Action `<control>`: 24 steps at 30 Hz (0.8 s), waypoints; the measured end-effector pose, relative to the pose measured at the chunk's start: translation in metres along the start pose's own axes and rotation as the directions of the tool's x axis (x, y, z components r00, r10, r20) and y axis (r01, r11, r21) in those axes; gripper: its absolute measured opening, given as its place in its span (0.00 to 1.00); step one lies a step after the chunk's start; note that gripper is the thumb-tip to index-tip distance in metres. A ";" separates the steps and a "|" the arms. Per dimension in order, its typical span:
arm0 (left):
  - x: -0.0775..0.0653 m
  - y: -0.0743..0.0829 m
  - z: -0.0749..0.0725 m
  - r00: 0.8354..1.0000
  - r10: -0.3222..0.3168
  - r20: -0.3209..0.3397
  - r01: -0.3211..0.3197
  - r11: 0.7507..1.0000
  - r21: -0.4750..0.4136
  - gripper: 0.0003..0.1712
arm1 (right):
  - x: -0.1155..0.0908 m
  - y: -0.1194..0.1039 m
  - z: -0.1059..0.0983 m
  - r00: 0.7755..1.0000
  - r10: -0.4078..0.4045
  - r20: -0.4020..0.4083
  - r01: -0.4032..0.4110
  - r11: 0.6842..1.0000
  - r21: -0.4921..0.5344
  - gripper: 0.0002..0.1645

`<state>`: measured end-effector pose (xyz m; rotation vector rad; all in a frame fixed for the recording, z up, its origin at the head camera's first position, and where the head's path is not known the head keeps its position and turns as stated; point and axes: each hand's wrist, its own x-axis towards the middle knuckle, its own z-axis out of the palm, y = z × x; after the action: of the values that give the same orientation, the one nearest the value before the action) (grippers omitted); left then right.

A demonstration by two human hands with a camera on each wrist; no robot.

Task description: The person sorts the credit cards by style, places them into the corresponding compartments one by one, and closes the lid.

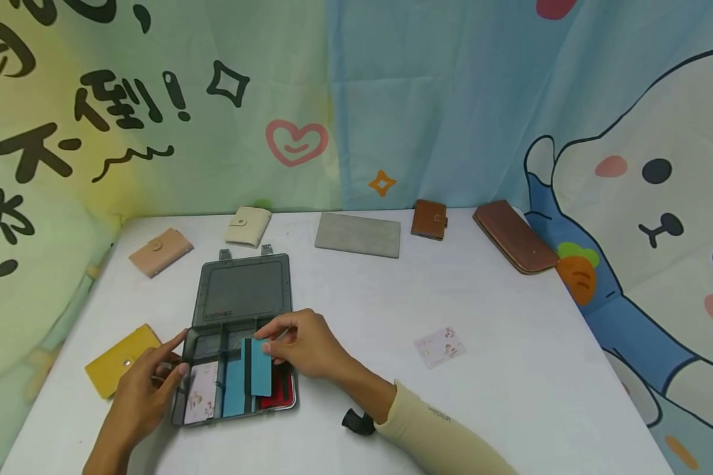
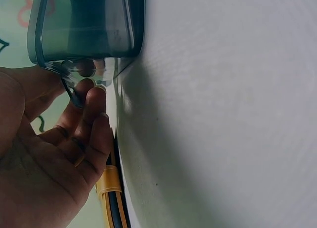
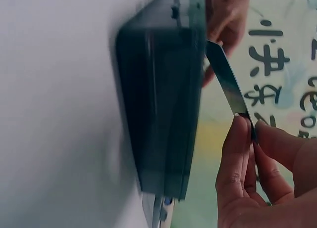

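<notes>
Right hand (image 1: pixel 307 344) pinches a blue card (image 1: pixel 262 377) (tilted); left hand (image 1: pixel 144 388) grips the grey case (image 1: pixel 206 344).

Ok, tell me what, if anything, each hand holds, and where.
The right hand pinches a blue card by its far end. The left hand touches the gray case at its left side; whether it grips cannot be told.

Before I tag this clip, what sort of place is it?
Probably a staged tabletop recording spot: a white table, a cartoon-printed fabric backdrop hung behind it, and small items, like the cream wallet, spaced along the table's far edge.
</notes>
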<state>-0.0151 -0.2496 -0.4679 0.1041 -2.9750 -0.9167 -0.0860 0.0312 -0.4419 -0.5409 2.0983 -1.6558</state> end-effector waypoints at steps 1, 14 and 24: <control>0.000 0.000 0.000 1.000 0.000 -0.001 0.000 1.000 -0.001 0.37 | 0.001 0.000 0.003 1.000 0.000 0.004 0.000 1.000 -0.031 0.10; 0.000 -0.001 -0.002 1.000 -0.019 0.008 0.019 1.000 0.004 0.38 | 0.007 0.004 0.033 0.997 -0.041 0.072 0.061 0.951 -0.302 0.14; -0.001 -0.003 0.001 0.999 0.034 -0.042 -0.034 0.999 -0.003 0.36 | 0.002 0.005 0.028 0.995 -0.090 0.052 0.102 0.931 -0.352 0.18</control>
<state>-0.0143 -0.2516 -0.4709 0.0718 -2.9266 -0.9049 -0.0733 0.0083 -0.4526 -0.7886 2.3927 -1.3061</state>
